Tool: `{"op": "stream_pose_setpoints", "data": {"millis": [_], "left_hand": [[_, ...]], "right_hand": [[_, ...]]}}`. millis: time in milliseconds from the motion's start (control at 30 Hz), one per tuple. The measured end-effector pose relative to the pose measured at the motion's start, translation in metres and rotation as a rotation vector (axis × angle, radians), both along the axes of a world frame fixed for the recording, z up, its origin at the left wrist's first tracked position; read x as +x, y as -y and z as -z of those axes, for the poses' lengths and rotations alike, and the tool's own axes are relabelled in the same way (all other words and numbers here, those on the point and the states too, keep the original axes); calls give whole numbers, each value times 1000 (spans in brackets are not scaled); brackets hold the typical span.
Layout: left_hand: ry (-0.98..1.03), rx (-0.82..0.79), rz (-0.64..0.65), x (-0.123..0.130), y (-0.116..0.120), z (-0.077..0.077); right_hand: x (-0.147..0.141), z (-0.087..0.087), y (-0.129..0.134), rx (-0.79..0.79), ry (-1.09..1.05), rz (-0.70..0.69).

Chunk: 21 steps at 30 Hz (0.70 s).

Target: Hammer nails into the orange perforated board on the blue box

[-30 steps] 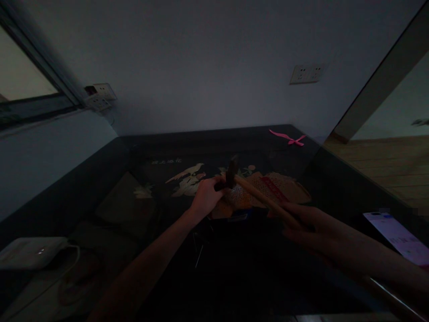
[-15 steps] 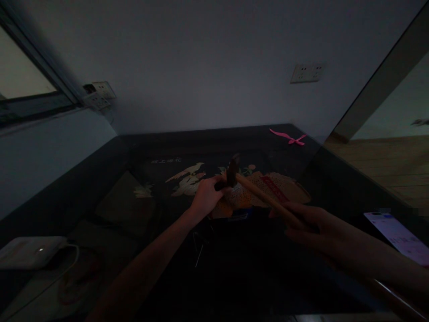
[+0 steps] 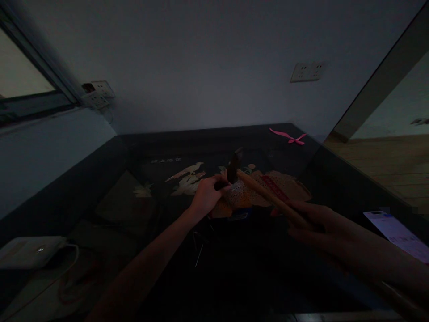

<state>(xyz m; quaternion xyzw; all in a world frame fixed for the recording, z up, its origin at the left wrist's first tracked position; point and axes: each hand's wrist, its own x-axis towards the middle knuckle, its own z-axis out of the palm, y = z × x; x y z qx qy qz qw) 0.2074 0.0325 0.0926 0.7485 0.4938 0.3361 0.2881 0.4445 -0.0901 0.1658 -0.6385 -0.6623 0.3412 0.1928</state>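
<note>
My right hand [image 3: 311, 219] is wrapped round the wooden handle of a hammer [image 3: 264, 192]. The dark hammer head is up beside the fingertips of my left hand [image 3: 211, 192]. Those left fingers are pinched together over an orange and brown speckled piece [image 3: 237, 194]; what they hold between them is too dark to make out. A brown perforated piece with a red strip [image 3: 295, 190] lies just to the right. Several thin nails or pins [image 3: 199, 255] rest on the dark surface in front of my left hand.
A pink ribbon [image 3: 295, 140] lies at the back right of the dark table [image 3: 201, 139]. A lit phone [image 3: 397, 235] is at the right edge. On the left sits a white device [image 3: 31, 252] with a cable. Wall sockets [image 3: 305, 72] are above the table.
The hammer head has tilted and risen slightly, and my right hand has shifted a little to the right. My left hand stays in nearly the same place.
</note>
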Motion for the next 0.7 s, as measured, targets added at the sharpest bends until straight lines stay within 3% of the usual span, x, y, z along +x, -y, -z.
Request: {"op": "stream_pose_setpoints", "data": {"millis": [267,467,700], "left_hand": [[-28,4,5,-1,1,0],[0,29,16,-1,1,0],[-23,55,19,-1,1,0]], "right_hand": [[-1,3,0,-71,-66,-24],[0,1,1,14,-58,43],[0,0,2,-39,-71,6]]}}
